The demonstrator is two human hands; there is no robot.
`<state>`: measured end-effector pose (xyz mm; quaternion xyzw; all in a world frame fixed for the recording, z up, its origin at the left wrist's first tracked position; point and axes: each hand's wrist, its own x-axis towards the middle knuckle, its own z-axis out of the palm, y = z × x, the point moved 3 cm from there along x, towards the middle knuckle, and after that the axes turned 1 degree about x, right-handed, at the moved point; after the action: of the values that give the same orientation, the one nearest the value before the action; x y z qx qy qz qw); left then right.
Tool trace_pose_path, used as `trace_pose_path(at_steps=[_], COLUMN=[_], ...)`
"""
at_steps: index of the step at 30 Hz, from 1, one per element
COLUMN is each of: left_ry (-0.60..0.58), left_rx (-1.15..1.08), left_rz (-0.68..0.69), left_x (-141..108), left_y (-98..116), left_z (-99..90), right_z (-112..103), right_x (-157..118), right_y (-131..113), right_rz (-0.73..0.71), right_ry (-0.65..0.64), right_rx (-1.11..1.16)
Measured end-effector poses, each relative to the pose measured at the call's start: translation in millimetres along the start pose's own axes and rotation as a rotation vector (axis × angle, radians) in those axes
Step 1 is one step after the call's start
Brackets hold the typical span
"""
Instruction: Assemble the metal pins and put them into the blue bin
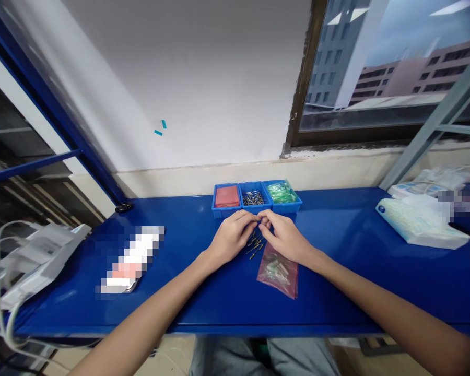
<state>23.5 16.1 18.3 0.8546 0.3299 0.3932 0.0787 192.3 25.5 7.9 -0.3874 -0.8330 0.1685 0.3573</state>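
Observation:
My left hand (232, 234) and my right hand (284, 234) meet fingertip to fingertip just in front of the blue bins. Both are closed in a pinch; a tiny yellowish bit shows at the left fingertips, too small to make out. What the right fingers hold is hidden. Under the hands, several brass-coloured screws (254, 255) lie loose on the blue table. A reddish clear plastic bag (285, 283) with small pale and greenish pieces inside lies flat, partly beneath my right hand and forearm.
Behind my hands stand three joined blue bins, holding red bags (227, 196), loose screws (253, 198) and green-and-clear packets (281, 192). A blurred-out phone-like object (131, 286) lies left, near a white power strip (43, 261) with cables. At right lies a tissue pack (419, 222).

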Motion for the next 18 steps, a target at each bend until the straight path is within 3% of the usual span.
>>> trace_pose_path(at_steps=[7, 11, 18], left_ry=[0.053, 0.022, -0.037], left_rx=[0.007, 0.071, 0.225], left_rz=[0.003, -0.03, 0.006], left_x=[-1.2, -1.6, -3.7], left_y=[1.5, -2.0, -4.9], left_z=[-0.8, -0.7, 0.4], right_z=[0.6, 2.1, 1.5], right_x=[1.7, 1.8, 0.9], right_y=[-7.1, -9.7, -5.7], right_rz=[-0.002, -0.029, 0.071], right_ry=[0.011, 0.021, 0.045], right_rx=[-0.004, 0.028, 0.134])
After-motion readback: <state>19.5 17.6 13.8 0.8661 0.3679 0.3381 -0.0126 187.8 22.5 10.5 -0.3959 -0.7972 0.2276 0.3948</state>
